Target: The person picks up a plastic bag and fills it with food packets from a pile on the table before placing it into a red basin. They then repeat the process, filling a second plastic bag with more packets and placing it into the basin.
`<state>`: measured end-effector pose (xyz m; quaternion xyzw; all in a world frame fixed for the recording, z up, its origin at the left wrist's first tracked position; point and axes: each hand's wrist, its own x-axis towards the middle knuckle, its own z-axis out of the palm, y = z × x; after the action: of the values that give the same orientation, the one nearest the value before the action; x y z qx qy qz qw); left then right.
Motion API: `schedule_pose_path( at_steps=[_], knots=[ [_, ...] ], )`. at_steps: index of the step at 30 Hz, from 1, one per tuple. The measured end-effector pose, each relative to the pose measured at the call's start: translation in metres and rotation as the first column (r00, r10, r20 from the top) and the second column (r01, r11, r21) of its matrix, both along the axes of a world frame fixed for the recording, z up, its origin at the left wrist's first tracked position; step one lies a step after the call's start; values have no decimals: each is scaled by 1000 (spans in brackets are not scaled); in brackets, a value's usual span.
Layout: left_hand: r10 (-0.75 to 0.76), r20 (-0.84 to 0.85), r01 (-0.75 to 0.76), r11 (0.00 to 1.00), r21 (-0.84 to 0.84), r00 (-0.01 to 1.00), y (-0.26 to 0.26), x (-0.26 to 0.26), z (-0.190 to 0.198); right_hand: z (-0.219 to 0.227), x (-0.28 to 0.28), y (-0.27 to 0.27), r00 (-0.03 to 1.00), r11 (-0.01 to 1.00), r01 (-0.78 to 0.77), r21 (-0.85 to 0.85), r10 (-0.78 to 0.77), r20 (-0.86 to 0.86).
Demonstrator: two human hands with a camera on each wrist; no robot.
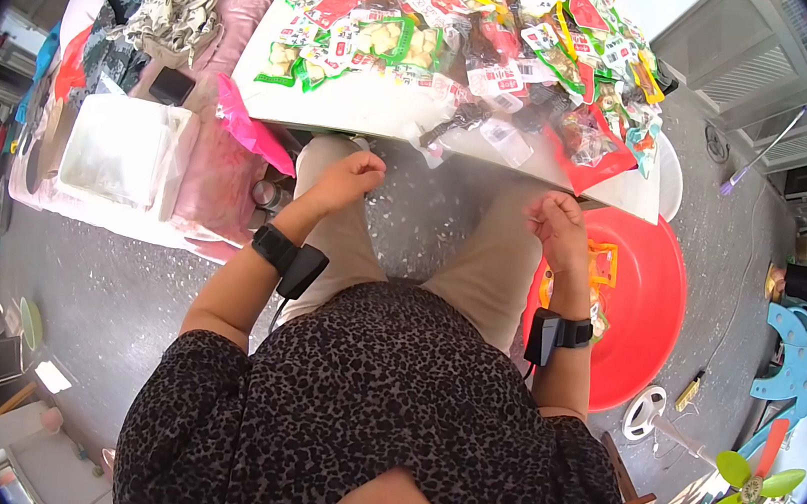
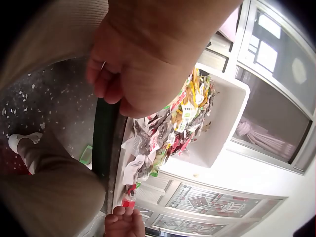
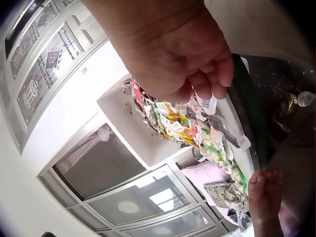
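My left hand [image 1: 350, 181] hangs over the lap just below the table's near edge, its fingers loosely curled around nothing. In the left wrist view the same hand [image 2: 140, 71] shows bent fingers beside the dark table edge. My right hand [image 1: 559, 229] is above the red basin's upper left rim, palm side up, fingers loosely bent, with nothing visible in it. The right wrist view shows this hand [image 3: 185, 61] with its fingertips in front of the packets. A heap of small colourful packets [image 1: 379, 40] covers much of the white table [image 1: 340, 108]; clear and red wrappers [image 1: 592, 149] lie near its front edge.
A red basin [image 1: 643, 312] with several packets stands on the floor at the right. At the left are a pink-covered surface [image 1: 224, 154], a white lidded box [image 1: 114, 151], a pink bag [image 1: 252, 128] and clothes [image 1: 176, 13]. A fan [image 1: 750, 488] stands at the lower right.
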<state>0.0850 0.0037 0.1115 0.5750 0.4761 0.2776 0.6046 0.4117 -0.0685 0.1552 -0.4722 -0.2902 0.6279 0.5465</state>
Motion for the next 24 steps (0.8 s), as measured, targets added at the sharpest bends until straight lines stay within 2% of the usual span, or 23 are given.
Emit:
schedule_pose_path(
  at_steps=[1, 4, 7, 9, 11, 12, 13, 14, 17, 20, 22, 23, 24],
  knots=[
    [9, -83, -2, 997, 78, 996, 0, 3, 0, 0, -17, 5, 999, 999, -53, -4, 53, 13],
    [-14, -50, 17, 997, 71, 999, -1, 6, 18, -7, -43, 18, 984, 985, -165, -44, 167, 67],
    [31, -16, -24, 949, 314, 999, 11, -17, 13, -14, -67, 22, 953, 968, -237, -87, 249, 175],
    [162, -12, -156, 962, 224, 987, 16, -40, 30, -20, -69, 24, 937, 961, -260, -94, 275, 216],
    [267, 23, -267, 950, 159, 963, 24, -67, 35, -26, -63, 25, 953, 966, -235, -109, 251, 173],
    [361, -59, -331, 901, 281, 931, 24, -80, 40, -30, -60, 24, 961, 969, -214, -120, 231, 150],
    [449, -128, -367, 838, 404, 884, 23, -90, 48, -33, -57, 23, 969, 972, -195, -132, 211, 128],
    [591, -202, -399, 721, 567, 781, 23, -99, 52, -35, -54, 23, 976, 975, -171, -142, 187, 108],
    [779, -159, -496, 527, 690, 606, 20, -133, 49, -45, -46, 21, 984, 979, -151, -140, 163, 75],
    [919, -129, -272, 241, 932, 372, 17, -171, 57, -45, -48, 21, 985, 980, -140, -138, 152, 85],
    [949, -140, -216, 205, 955, 282, 16, -203, 69, -41, -49, 21, 983, 981, -118, -157, 137, 118],
    [963, -131, -136, 166, 977, 234, 17, -223, 72, -41, -47, 21, 986, 980, -127, -152, 142, 92],
    [974, -170, -125, 189, 974, 148, 17, -242, 74, -42, -45, 21, 988, 980, -132, -146, 143, 65]
  ],
)
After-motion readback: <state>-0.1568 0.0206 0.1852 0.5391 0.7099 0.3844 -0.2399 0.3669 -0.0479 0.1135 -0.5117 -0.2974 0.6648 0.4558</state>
